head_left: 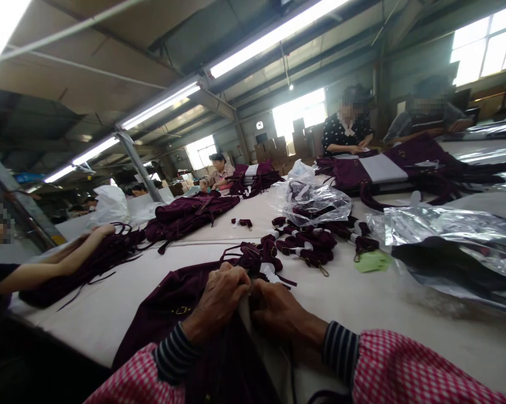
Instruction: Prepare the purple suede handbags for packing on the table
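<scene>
A dark purple fabric bag (164,306) with a small gold buckle lies in front of me on the table. My left hand (221,294) is closed, its fingers pinching the bag's upper edge. Close beside it, my right hand (282,311) has its fingers curled in at the same edge; what they grip is hidden. A pale strip shows between the hands. Just beyond my fingertips lie bundled purple straps (257,255) with white wraps. More rolled straps (312,244) with metal clips sit to the right.
Clear plastic bags (316,199) and a large plastic sheet (459,224) lie right, by a green paper piece (373,261). Purple bags are stacked on the white table (404,314). A co-worker's arm (63,261) reaches over bags at left; other people work farther back.
</scene>
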Demonstrator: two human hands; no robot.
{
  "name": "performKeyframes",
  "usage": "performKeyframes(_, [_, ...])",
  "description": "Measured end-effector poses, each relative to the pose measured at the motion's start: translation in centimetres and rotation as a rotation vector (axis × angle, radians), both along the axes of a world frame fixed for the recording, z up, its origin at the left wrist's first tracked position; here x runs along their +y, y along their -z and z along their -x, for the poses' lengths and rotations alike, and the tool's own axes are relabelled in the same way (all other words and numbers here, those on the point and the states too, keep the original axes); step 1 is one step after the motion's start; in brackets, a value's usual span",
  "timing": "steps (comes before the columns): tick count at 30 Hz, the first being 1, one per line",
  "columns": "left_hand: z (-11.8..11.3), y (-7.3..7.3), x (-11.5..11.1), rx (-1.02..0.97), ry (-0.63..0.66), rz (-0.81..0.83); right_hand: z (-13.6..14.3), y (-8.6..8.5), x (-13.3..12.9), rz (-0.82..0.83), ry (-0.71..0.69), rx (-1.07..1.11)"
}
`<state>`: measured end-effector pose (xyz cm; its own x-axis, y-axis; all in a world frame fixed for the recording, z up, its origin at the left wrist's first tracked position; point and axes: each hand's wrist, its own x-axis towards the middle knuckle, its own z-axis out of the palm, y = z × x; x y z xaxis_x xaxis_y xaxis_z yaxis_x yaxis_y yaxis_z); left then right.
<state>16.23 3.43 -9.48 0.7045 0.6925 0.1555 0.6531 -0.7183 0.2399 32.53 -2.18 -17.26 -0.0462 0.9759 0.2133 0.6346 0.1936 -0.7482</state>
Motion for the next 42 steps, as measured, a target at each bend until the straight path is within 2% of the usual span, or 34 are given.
performKeyframes(3, [-0.5,0.1,-1.0,-0.123,-0.033,0.073,-0.5,0.3,0.5,0.102,-0.084,0.356])
performKeyframes(7, [-1.3,2.2,-0.1,-0.439,-0.025,0.333,-1.4,0.3,0.8,0.315,-0.200,0.800])
performKeyframes(9, [-1.5,3.2,0.6,-0.639,-0.043,0.506,-2.0,0.2,0.9,0.363,-0.201,0.893])
performKeyframes(12, [-1.0,4.0,1.1,-0.887,-0.085,0.733,-2.6,0.0,0.9,0.343,-0.180,0.957])
performKeyframes(15, [-0.1,4.2,1.2,-1.020,-0.097,0.831,-2.3,0.1,1.0,0.328,-0.170,0.953])
performKeyframes(22, [0.4,4.4,1.3,-0.949,-0.071,0.741,-0.7,0.3,0.2,0.200,-0.063,0.761])
performKeyframes(28, [0.2,3.7,0.9,-0.879,-0.042,0.730,0.5,0.6,0.0,0.003,0.069,0.455])
performKeyframes(32, [0.1,3.4,0.7,-0.814,-0.029,0.672,0.7,0.7,0.2,-0.058,0.064,0.351])
performKeyframes(37, [0.0,2.7,0.7,-0.759,-0.052,0.636,-0.2,0.3,-0.4,-0.058,-0.095,0.452])
performKeyframes(42, [0.1,2.9,1.2,-0.630,-0.023,0.488,-1.9,0.5,-0.9,0.120,-0.034,0.584])
